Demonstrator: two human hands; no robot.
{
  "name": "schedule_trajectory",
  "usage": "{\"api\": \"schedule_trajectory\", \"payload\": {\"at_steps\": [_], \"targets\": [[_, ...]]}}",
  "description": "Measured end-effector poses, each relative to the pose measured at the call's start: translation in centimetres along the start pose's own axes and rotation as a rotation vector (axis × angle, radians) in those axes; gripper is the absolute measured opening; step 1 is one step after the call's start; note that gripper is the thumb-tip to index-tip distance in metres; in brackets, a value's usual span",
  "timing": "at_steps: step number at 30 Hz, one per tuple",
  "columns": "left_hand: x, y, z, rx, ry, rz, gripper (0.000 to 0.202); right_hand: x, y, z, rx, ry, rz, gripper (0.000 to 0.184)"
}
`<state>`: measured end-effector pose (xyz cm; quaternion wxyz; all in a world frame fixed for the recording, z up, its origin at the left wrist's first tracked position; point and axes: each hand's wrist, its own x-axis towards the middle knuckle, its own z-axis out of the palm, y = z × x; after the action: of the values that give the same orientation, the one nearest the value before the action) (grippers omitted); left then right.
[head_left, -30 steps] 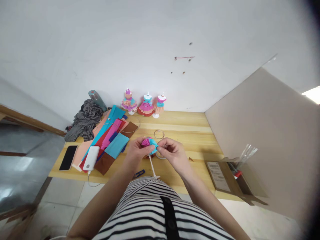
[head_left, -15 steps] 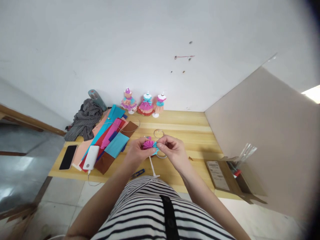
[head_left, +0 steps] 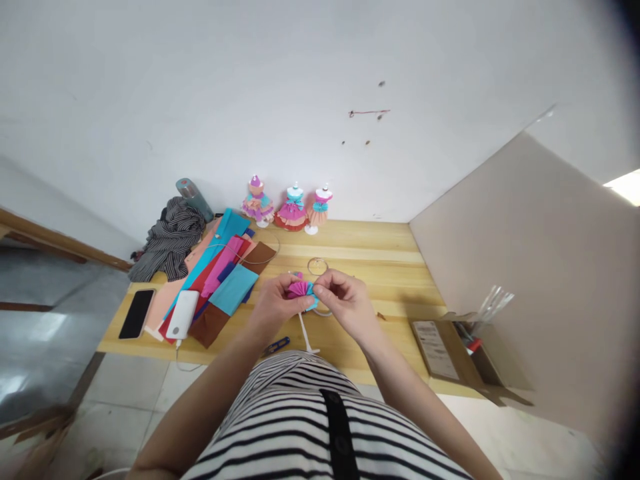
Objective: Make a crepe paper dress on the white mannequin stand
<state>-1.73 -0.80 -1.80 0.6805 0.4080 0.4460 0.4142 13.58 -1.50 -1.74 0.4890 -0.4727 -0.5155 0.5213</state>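
My left hand (head_left: 273,303) is closed, pinching a pink pleated paper piece (head_left: 299,289) fanned out between thumb and fingers. Close against it on the right is a blue paper piece (head_left: 313,303), pinched by the closed thumb and fingertips of my right hand (head_left: 344,299). Whether the two papers are joined cannot be made out. A white stand (head_left: 306,332) with a thin stem lies just below my hands. Partly hidden behind them is a wire ring (head_left: 317,267) on the wooden table (head_left: 385,267).
Three small dress forms in paper dresses (head_left: 291,212) line the wall. Coloured paper sheets (head_left: 233,290), a power bank (head_left: 183,315), a phone (head_left: 137,313), a striped cloth (head_left: 173,237) and a bottle (head_left: 194,199) occupy the left. An opened cardboard box (head_left: 463,357) stands right; a blue cutter (head_left: 277,345) lies near me.
Both hands stay nearly in place. The pink pleated paper has shifted slightly between my fingers; little else differs.
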Motion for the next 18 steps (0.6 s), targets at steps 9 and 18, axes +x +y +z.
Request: {"api": "schedule_trajectory", "payload": {"at_steps": [9, 18], "targets": [[-0.5, -0.1, -0.3, -0.055, -0.148, 0.026, 0.055, 0.0, -0.4, -1.0, 0.006, -0.074, -0.001, 0.024], [-0.1, 0.3, -0.1, 0.067, -0.022, 0.023, 0.028, 0.2, -1.0, -1.2, -0.232, -0.146, -0.079, 0.02]]}}
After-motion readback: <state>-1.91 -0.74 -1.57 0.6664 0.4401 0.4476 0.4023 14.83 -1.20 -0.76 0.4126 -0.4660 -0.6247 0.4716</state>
